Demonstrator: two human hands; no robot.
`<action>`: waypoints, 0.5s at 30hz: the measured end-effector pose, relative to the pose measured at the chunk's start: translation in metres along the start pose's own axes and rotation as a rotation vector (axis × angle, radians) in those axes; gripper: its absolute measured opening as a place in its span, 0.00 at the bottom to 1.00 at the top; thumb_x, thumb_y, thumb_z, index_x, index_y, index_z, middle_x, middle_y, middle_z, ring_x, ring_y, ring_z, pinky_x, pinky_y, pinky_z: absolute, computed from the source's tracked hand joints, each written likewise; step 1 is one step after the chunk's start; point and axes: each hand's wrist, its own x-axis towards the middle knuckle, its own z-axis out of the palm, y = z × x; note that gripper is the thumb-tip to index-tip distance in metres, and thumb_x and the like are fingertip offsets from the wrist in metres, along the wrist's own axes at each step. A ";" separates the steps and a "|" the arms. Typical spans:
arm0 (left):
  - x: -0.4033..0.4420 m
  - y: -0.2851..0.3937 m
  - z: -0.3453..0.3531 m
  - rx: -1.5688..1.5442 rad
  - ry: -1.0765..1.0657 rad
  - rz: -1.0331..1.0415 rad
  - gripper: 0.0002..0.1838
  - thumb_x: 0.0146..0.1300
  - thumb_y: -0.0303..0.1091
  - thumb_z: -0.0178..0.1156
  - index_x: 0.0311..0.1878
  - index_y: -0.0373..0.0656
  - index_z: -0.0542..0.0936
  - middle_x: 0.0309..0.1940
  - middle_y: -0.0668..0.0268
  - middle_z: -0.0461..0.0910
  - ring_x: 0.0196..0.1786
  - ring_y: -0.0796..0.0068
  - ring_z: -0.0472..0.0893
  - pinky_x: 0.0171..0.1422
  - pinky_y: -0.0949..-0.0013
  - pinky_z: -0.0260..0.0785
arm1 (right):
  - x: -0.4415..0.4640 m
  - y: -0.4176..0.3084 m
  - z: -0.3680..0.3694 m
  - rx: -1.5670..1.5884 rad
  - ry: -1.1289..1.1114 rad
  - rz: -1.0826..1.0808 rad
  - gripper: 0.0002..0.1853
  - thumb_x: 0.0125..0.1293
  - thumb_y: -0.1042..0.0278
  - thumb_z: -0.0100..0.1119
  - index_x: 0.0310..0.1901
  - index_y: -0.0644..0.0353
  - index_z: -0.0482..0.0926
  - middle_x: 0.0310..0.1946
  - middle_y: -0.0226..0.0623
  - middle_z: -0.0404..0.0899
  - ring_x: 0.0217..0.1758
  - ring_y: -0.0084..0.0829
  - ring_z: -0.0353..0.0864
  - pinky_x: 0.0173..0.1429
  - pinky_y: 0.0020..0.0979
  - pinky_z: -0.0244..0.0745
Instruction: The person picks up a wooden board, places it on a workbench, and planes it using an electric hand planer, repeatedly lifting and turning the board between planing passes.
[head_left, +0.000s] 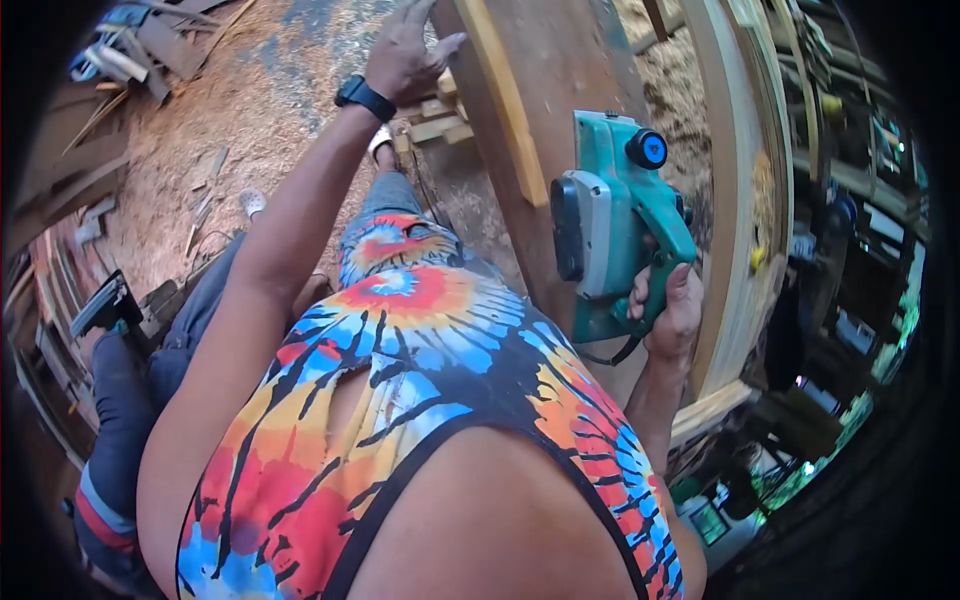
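Observation:
My right hand point(672, 308) is wrapped round the rear handle of a green electric planer point(620, 215), which has a blue-centred black knob at its front. The planer is over a wide brown board point(560, 70). My left hand point(407, 55), with a black watch on the wrist, is at the top, fingers apart and nothing in it. Just right of it, a narrow yellowish wood strip point(505, 100) lies along the board. Whether the hand touches the board, I cannot tell.
Another person point(115, 430) is at the left, holding a dark object. Wood shavings point(270, 90) cover the floor, with offcuts point(440, 125) beside the board. Long planks point(740, 200) stand on the right. A cord hangs behind the planer.

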 end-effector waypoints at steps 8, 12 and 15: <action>0.012 -0.023 0.025 0.394 -0.385 0.025 0.48 0.65 0.68 0.56 0.74 0.37 0.66 0.77 0.48 0.60 0.79 0.38 0.56 0.81 0.45 0.50 | -0.048 0.036 -0.011 -0.027 0.065 0.019 0.41 0.70 0.28 0.50 0.58 0.68 0.70 0.22 0.31 0.70 0.18 0.21 0.69 0.23 0.24 0.66; 0.057 -0.068 0.027 0.548 -0.486 0.046 0.49 0.67 0.70 0.52 0.78 0.40 0.61 0.79 0.50 0.57 0.80 0.37 0.52 0.83 0.42 0.42 | -0.047 0.046 -0.004 0.015 0.003 0.033 0.40 0.66 0.30 0.59 0.54 0.68 0.73 0.21 0.29 0.70 0.19 0.18 0.69 0.24 0.21 0.64; 0.095 -0.079 0.018 0.716 -0.617 0.056 0.47 0.68 0.69 0.51 0.77 0.40 0.62 0.79 0.49 0.55 0.80 0.37 0.52 0.82 0.39 0.42 | -0.040 0.048 0.008 -0.010 -0.095 -0.013 0.38 0.66 0.32 0.61 0.53 0.68 0.73 0.22 0.28 0.70 0.19 0.16 0.68 0.23 0.19 0.62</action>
